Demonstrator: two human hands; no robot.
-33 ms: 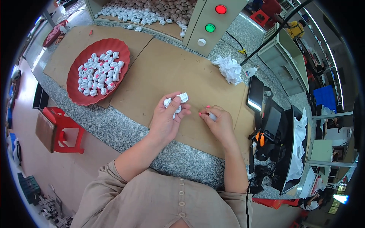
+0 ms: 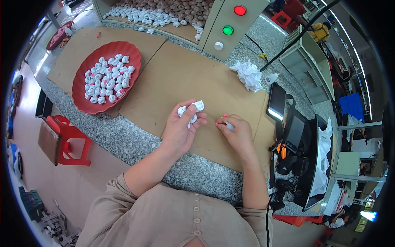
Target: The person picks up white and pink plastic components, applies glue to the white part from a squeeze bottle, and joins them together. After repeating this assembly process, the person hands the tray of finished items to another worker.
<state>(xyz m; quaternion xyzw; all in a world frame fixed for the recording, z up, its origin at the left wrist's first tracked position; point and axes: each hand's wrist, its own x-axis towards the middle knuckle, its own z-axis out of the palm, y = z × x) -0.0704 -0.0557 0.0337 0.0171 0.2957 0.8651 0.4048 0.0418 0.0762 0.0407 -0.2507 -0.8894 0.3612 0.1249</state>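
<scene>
Head view: the left hand [image 2: 180, 126] pinches a crowded cluster of white pieces [image 2: 198, 106] above the cardboard [image 2: 185, 76], the right hand [image 2: 239, 133] curled round a pale object [image 2: 230, 126], mostly hidden. With that crowded grip, any slackening could drop one!

Granite worktop [image 2: 201, 175] under cardboard sheets [image 2: 185, 78]
Scalloped red dish [image 2: 96, 108] at ten o'clock, small bottle [image 2: 271, 78] at two, push-button cabinet [image 2: 212, 35] at twelve.
</scene>
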